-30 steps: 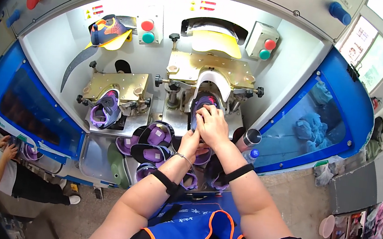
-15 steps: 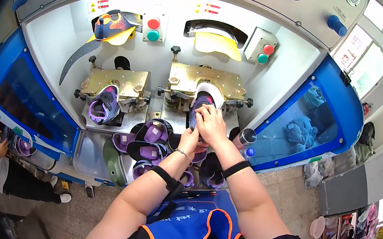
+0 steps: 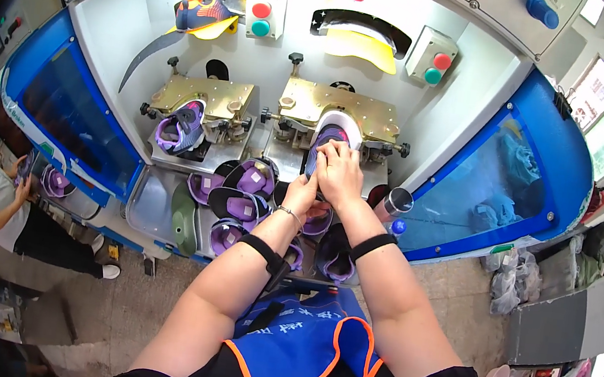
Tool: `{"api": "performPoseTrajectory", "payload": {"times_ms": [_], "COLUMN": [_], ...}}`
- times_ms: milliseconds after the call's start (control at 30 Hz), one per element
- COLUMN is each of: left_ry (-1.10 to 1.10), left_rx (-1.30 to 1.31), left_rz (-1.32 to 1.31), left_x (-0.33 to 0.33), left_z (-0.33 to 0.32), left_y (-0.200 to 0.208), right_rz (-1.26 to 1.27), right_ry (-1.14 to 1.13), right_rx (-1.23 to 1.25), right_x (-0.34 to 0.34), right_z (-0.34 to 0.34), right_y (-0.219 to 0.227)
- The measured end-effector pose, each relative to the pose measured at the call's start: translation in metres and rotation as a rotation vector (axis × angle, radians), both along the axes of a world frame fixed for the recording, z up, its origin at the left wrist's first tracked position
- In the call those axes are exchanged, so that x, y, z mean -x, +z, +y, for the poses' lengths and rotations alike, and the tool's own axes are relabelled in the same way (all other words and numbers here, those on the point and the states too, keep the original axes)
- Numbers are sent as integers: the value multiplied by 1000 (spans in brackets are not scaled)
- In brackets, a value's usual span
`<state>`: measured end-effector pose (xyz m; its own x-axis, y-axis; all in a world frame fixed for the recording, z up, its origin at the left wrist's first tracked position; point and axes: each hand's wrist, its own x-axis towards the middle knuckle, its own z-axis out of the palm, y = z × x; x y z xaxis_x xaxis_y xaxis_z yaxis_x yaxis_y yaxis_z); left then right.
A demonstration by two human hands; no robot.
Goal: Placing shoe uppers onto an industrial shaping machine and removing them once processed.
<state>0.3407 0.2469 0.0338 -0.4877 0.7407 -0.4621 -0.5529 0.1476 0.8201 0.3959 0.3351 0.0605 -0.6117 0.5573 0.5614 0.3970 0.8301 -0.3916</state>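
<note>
A purple and dark knitted shoe with a white toe sits toe-first in the right-hand brass-plated clamp. My right hand lies over its near part, fingers bent and gripping it. Just left and nearer, my left hand has its fingers closed on the heel end, thumb pointing up along the side. Both hands touch each other and hide most of the shoe's rear. In the left-hand clamp rests another purple shoe, with no hand on it.
Several purple-lined shoe uppers crowd the ledge below the clamps, beside a green shoe-shaped piece. A clear tumbler stands right of my hands. Blue-framed side panels flank the machine. Another person stands at left holding a phone.
The whole view has shifted, so the machine sits higher and a little to the right in the picture. Both hands stay on the shoe in the right-hand clamp with almost the same grip.
</note>
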Motion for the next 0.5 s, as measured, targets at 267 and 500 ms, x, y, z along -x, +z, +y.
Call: {"api": "performPoseTrajectory", "payload": {"times_ms": [267,500], "left_ry": [-70,-111], "left_rx": [-7,-77], "left_rz": [-9,-66], "left_x": [-1,5], "left_z": [-1,-5], "left_y": [-17,-42], "right_rz": [8,38], "right_ry": [-27,4], "right_rx": [-35,-92], "right_x": [-5,-3], "right_z": [-1,-7], "right_y": [-11,-22]}}
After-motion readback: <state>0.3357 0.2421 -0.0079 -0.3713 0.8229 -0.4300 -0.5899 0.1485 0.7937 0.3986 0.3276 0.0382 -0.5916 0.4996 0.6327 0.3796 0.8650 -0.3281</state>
